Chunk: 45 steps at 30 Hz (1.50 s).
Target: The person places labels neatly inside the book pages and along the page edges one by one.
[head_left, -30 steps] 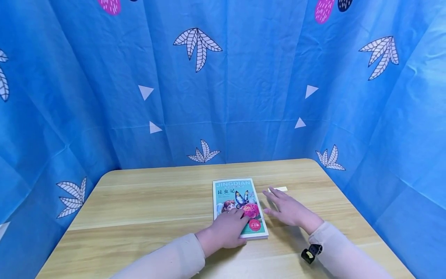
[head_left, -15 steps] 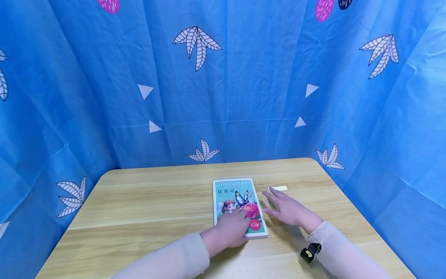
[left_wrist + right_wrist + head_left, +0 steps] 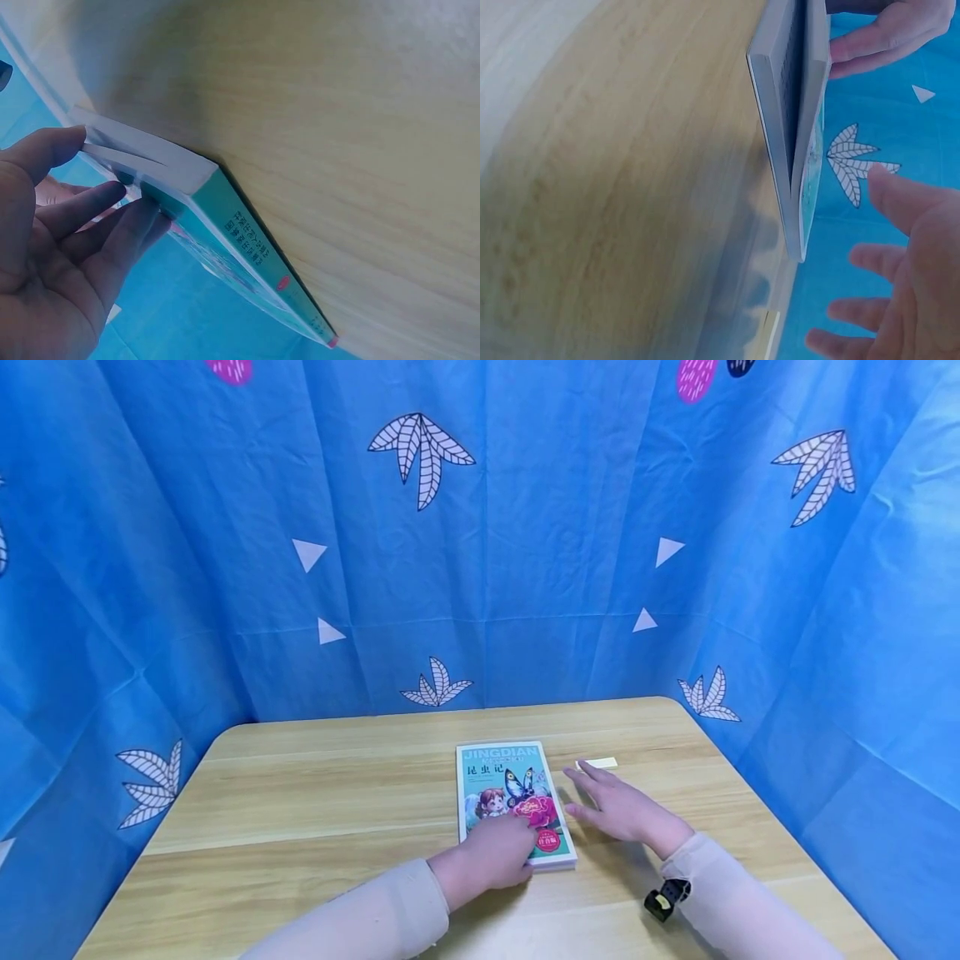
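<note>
A paperback book (image 3: pixel 502 760) with a teal cover, a butterfly and a pink flower lies face up on the wooden table. At its near edge my left hand (image 3: pixel 498 852) pinches the front cover and part of the pages, thumb at the page edge and fingers on the cover. In the left wrist view a gap runs between the raised pages and the rest of the book (image 3: pixel 240 225). The right wrist view shows the same gap from the side. My right hand (image 3: pixel 618 806) hovers to the right of the book, fingers spread and holding nothing.
A small pale flat strip (image 3: pixel 600 763) lies on the table (image 3: pixel 315 793) just beyond my right fingertips. Blue patterned curtain (image 3: pixel 480 568) surrounds the table's back and sides. A black watch-like device (image 3: pixel 663 900) is on the right wrist.
My left hand has shifted slightly right along the book's near edge, and its fingers have drawn in on the cover. The right hand stays nearly still.
</note>
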Available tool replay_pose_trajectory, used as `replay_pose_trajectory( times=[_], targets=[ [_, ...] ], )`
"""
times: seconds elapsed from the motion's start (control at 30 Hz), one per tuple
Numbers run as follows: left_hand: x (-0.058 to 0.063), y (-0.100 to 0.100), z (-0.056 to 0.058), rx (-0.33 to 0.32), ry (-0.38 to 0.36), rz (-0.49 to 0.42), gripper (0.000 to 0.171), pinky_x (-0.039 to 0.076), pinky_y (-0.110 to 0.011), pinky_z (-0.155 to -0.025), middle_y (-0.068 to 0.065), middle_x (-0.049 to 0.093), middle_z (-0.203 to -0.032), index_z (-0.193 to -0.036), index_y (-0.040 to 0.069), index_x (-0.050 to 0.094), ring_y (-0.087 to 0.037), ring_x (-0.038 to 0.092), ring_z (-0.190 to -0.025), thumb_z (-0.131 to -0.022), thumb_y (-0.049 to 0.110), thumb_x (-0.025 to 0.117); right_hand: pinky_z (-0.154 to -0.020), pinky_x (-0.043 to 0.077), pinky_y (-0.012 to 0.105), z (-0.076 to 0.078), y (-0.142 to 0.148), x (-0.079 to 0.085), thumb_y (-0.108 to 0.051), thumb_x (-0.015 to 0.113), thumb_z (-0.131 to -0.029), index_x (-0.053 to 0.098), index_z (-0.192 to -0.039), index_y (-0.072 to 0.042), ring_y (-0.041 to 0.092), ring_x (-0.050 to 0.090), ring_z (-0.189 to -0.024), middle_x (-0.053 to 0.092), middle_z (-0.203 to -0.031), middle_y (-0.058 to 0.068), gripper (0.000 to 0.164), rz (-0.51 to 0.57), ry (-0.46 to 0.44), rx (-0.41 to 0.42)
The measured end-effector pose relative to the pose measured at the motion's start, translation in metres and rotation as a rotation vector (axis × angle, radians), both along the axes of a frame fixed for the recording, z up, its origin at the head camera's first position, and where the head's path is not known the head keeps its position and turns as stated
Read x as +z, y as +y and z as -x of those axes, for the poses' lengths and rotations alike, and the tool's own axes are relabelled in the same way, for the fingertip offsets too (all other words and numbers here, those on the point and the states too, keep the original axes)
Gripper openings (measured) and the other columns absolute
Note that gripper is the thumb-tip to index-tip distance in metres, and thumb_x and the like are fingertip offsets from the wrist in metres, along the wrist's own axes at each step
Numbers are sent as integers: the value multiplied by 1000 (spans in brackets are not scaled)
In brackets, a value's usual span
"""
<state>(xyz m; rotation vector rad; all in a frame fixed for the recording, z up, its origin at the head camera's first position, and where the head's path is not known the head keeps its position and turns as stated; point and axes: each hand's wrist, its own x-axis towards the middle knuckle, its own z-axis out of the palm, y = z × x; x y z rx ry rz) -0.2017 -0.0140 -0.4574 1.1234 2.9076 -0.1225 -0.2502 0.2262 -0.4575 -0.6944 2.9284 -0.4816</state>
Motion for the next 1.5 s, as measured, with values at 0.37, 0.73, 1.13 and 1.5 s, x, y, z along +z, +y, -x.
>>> replay_pose_trajectory(
  times=[0.37,0.73,1.13,1.5],
  targets=[
    [0,-8,-1,-64,19,-55,15,54,-22,-64,7,64,-77,-91,16,71,-7,60,-68,-90,31,72,-113,32,60,9,-10,-6,-35,54,-104,43,-151,-6,44,39,-139,37,-156,23,57,88,65,-1],
    [-2,-16,-4,-119,84,-86,29,57,-24,-80,2,72,-104,-115,12,71,-9,68,-88,-96,33,67,-111,35,58,13,-17,-8,-37,55,-103,50,-146,-7,41,46,-135,48,-149,19,52,166,90,-55],
    [0,-23,-6,-81,59,-180,39,54,-27,-94,-3,69,-124,-132,7,63,-15,67,-111,-98,24,64,-111,36,58,20,-24,-6,-31,59,-102,54,-141,-1,42,48,-133,52,-144,22,50,232,108,-95],
    [0,-30,-5,-64,35,-267,48,54,-29,-94,-8,65,-132,-143,3,53,-19,65,-115,-100,22,60,-106,44,55,26,-28,-10,-32,58,-102,54,-141,-1,40,54,-128,53,-144,21,50,293,149,-128]
  ],
)
